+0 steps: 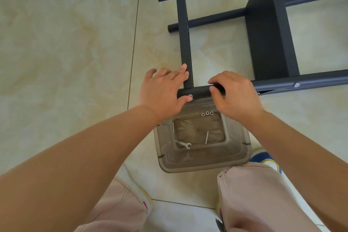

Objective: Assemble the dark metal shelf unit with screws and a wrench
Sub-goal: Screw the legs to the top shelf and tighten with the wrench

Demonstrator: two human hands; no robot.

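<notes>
Shelf frame (263, 43) on the floor (66, 52), bin (201, 137) before it.
In the bin: wrench (183, 144) near its front wall, three washers (207, 113) probably at the back wall.

I see the dark metal shelf unit (267, 30) lying on its side on the tiled floor, round tubes running across and flat panels standing between them. A silver screw (190, 96) sits in the near tube's end, and another bolt head (297, 84) shows further right along it. In the grey bin, the small wrench (183, 144) lies flat beside two long screws (206, 137) and three washers (207, 113).
</notes>
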